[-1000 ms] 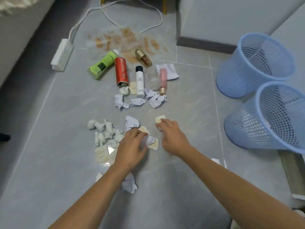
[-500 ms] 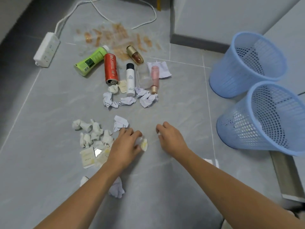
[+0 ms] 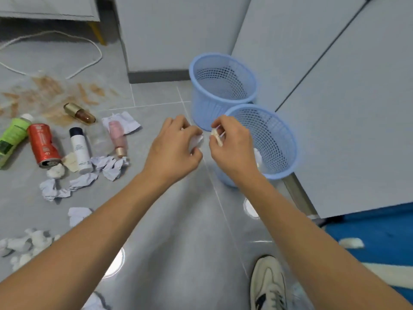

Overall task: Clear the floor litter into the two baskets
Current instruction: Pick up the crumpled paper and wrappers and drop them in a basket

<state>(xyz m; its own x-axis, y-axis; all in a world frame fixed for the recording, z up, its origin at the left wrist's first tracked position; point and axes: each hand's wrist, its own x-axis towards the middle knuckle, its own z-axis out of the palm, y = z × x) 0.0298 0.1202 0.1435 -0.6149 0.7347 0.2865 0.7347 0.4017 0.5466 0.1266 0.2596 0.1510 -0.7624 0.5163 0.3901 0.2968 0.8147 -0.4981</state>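
Grey tile floor (image 3: pixel 169 231) takes up most of the view, with pale cabinet fronts (image 3: pixel 335 108) along the right and the back. Two blue mesh baskets (image 3: pixel 220 90) stand by the cabinets, the near basket (image 3: pixel 277 139) touching the far one, and there's something white inside the near one, though the right hand hides part of it. Both arms reach in from the bottom edge. The left hand (image 3: pixel 173 148) is curled round a crumpled white paper (image 3: pixel 196 140), most of it buried in the fist. The right hand (image 3: pixel 233 146) pinches a small cream scrap (image 3: pixel 216 136) between its fingers, right at the near basket's rim; can't really tell what the scrap is. Off to the left lie a green bottle (image 3: pixel 13 137) cut off by the frame edge, a red can (image 3: pixel 43 145), a white bottle (image 3: pixel 80 149), a pink bottle (image 3: pixel 118 139) and a gold-capped brown bottle (image 3: pixel 79 113), plus loose paper wads (image 3: pixel 67 186). A sneaker (image 3: pixel 268 285) pokes in at the bottom, toe only
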